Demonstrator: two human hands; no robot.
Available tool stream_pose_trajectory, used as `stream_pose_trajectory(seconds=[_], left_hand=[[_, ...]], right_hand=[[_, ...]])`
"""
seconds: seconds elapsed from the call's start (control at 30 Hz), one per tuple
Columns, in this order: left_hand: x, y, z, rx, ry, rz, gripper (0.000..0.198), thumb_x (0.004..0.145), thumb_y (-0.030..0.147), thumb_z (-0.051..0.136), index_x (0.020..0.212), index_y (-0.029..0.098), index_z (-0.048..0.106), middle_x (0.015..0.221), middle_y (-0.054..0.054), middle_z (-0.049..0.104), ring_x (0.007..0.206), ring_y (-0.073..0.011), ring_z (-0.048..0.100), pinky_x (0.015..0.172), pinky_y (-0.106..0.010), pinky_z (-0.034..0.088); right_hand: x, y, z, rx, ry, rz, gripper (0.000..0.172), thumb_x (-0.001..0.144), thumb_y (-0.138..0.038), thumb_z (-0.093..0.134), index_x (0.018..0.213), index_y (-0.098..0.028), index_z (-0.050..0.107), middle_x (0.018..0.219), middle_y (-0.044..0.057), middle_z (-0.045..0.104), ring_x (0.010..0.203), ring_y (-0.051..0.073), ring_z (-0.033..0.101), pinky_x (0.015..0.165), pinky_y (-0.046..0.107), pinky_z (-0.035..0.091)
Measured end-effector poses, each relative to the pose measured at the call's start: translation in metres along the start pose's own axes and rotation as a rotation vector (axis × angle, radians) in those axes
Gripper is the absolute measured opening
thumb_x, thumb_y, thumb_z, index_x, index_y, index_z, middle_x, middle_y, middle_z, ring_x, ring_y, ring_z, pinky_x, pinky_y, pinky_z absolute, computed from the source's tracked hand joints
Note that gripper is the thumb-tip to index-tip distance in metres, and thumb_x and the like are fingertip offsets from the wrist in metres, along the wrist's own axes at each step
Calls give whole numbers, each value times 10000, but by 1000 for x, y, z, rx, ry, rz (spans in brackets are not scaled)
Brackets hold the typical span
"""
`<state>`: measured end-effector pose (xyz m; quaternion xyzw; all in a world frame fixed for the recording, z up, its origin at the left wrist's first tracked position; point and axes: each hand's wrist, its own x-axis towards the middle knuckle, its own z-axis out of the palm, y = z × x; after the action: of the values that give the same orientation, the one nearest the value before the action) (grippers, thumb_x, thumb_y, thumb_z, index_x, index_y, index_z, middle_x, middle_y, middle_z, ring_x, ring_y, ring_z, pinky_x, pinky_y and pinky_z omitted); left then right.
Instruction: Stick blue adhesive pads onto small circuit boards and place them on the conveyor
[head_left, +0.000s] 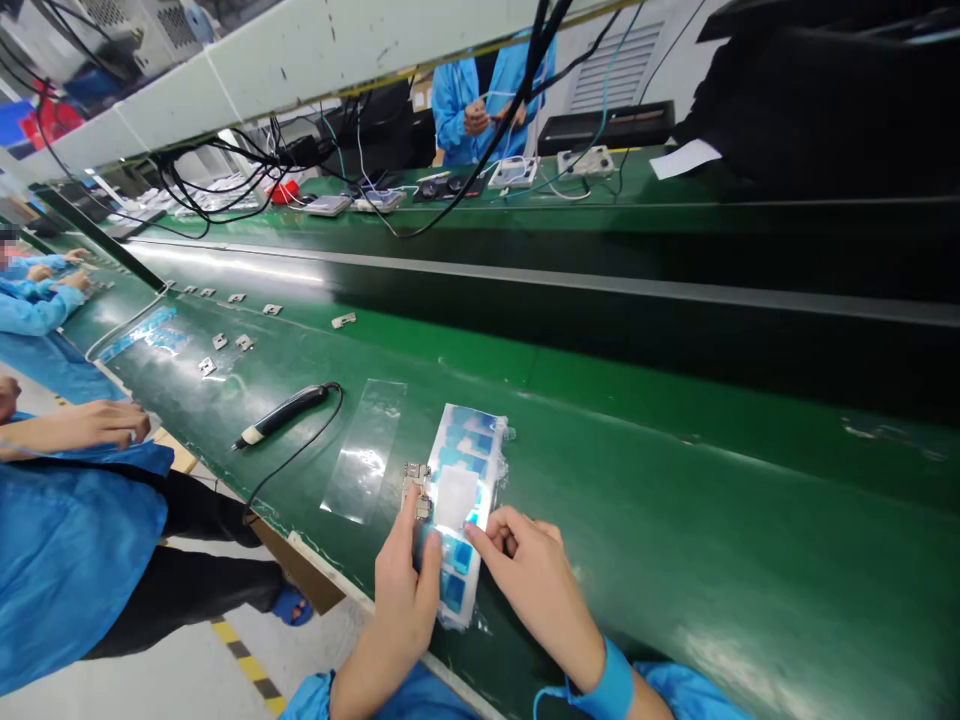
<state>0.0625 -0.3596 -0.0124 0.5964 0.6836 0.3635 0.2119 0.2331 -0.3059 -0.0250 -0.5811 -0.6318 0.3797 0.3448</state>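
Note:
My left hand holds a small circuit board with metal shields, the index finger along it and the thumb just below. The board is at the left edge of a white backing sheet of blue film stickers, which lies on the green bench. A pale rectangular patch shows mid-sheet. My right hand is closed at the sheet's right edge, thumb tip over a blue sticker; whatever is pinched there is hidden. A blue wrist strap is on the right wrist.
Left of the sheet lie a clear plastic film and a black pen-like corded tool. Several small metal parts are spread farther along the green bench. A co-worker's hand is at left. Cables hang beneath the overhead shelf.

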Motion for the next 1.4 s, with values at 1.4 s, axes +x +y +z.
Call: stream_pose_trajectory(seconds=[1.4], left_hand=[[1, -30, -18, 491, 294, 236, 1106, 858, 346, 824, 1720, 99, 178, 1610, -307, 471, 1485, -521, 480, 1207, -711, 416]], right_hand=[[-56, 10, -141, 656, 7, 424, 531, 821, -681, 870, 1022, -224, 690, 771, 61, 776, 776, 310, 809, 630, 342, 603]])
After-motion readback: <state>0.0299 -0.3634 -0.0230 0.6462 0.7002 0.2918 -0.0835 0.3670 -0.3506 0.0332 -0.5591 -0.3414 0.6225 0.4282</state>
